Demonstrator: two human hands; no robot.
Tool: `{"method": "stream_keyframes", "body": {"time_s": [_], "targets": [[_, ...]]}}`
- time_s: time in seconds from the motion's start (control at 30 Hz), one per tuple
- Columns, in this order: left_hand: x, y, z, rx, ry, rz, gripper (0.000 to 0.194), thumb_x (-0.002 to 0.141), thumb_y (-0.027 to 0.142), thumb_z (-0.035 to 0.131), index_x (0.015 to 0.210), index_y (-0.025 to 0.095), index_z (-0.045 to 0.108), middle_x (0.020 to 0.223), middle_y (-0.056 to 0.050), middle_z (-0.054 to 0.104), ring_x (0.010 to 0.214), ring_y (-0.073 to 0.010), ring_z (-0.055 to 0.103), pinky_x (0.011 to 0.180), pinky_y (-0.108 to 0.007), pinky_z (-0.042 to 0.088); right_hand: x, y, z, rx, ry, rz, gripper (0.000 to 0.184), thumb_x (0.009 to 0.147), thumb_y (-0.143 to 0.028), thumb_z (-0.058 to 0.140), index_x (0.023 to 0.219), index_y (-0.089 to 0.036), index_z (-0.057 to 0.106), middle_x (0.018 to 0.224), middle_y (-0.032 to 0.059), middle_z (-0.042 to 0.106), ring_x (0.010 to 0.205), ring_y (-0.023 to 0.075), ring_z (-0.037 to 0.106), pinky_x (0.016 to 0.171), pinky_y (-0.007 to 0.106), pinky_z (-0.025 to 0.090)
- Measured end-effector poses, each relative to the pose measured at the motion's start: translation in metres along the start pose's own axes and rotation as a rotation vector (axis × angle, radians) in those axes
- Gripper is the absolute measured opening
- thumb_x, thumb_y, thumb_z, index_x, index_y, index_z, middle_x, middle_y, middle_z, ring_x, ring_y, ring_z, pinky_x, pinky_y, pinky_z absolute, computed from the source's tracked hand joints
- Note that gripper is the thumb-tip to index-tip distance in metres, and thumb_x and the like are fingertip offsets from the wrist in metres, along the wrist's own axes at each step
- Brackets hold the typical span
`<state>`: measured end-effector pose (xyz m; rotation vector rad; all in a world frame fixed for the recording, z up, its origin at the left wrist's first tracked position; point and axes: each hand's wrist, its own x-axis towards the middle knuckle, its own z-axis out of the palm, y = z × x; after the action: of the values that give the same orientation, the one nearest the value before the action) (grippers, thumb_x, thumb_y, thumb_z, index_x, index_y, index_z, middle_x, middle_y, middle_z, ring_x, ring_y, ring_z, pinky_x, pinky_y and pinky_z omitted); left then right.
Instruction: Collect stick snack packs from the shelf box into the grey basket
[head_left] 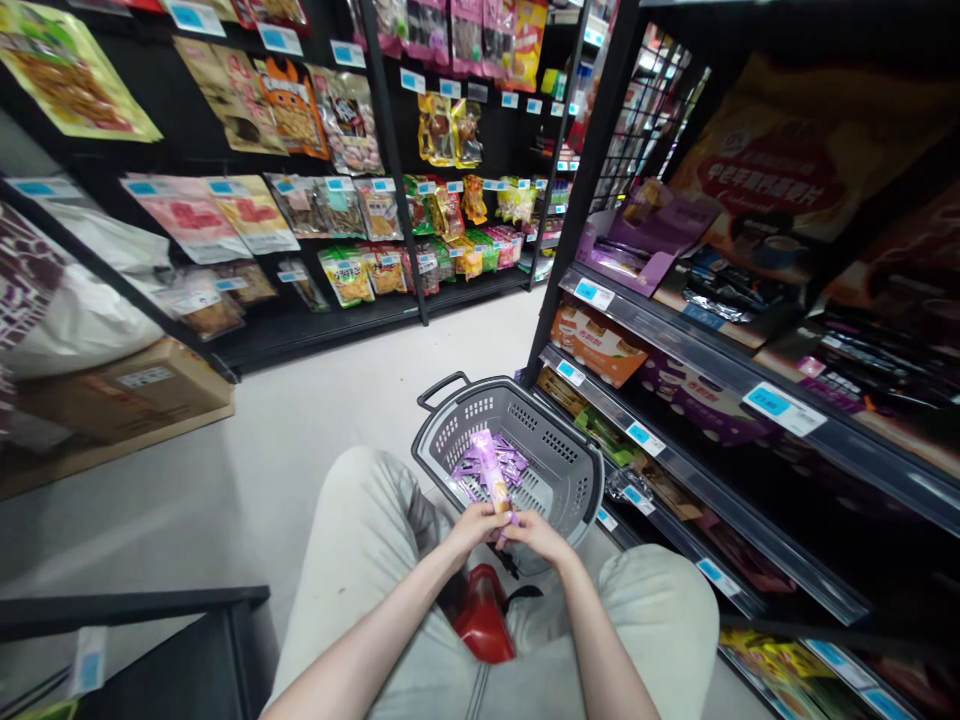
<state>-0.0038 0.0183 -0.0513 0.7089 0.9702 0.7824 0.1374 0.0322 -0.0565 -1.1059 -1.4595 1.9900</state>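
Purple packet (pixel 490 468): my left hand (pixel 475 526) and right hand (pixel 532 534) hold its near end, fingers (pixel 494 520) narrow around it, over a grey basket (pixel 561 488) of small purple sachets (pixel 514 464).

Slim purple pack (pixel 489 466) over the basket (pixel 553 487)
Held at its near end, it points away, a golden-brown patch toward the grip.

lilac packet (pixel 491 470) with tan print mid-frame, purple sachets (pixel 516 462), grey basket (pixel 555 515), red object (pixel 484 618) lower centre, pale grey-green trousers (pixel 660 610), brown carton (pixel 142 390) left, orange box (pixel 607 350) right, off-white floor (pixel 322 400), white-and-blue tag (pixel 784 408) right
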Motion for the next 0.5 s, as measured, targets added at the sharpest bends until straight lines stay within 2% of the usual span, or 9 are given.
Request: {"method": "stream_keyframes", "body": {"time_s": [0.13, 0.37, 0.5], "targets": [[-0.0008, 0.0008, 0.0000, -0.024, -0.011, -0.008, 0.040, 0.058, 0.045, 0.062, 0.071, 0.007, 0.062, 0.042, -0.001, 0.053, 0.039, -0.0095, 0.046, 0.045, -0.022, 0.034, 0.0011, 0.0022, 0.0008, 0.019, -0.015, 0.011, 0.028, 0.062, -0.038, 0.060, 0.064, -0.011, 0.065, 0.057, 0.0031, 0.063, 0.056, 0.0121, 0.055, 0.062, 0.027, 0.043], [-0.0030, 0.0020, 0.0004, -0.068, -0.003, -0.027, 0.033, 0.060, 0.041, 0.062, 0.060, 0.008, 0.060, 0.040, 0.000, 0.051, 0.036, -0.0070, 0.042, 0.045, -0.021, 0.034, 0.0006, -0.0019, 0.0015, 0.029, -0.029, 0.013, 0.030, 0.061, -0.041, 0.061, 0.065, -0.011, 0.065, 0.057, 0.0030, 0.063, 0.057, 0.0129, 0.056, 0.064, 0.028, 0.044], [-0.0037, 0.0030, 0.0019, -0.092, 0.031, -0.054, 0.033, 0.059, 0.042, 0.062, 0.062, 0.008, 0.061, 0.039, 0.001, 0.050, 0.036, -0.0067, 0.041, 0.045, -0.021, 0.034, 0.0004, -0.0037, 0.0024, 0.055, -0.023, 0.020, 0.032, 0.060, -0.042, 0.061, 0.067, -0.011, 0.065, 0.054, 0.0026, 0.062, 0.055, 0.0133, 0.056, 0.064, 0.029, 0.044]]}}
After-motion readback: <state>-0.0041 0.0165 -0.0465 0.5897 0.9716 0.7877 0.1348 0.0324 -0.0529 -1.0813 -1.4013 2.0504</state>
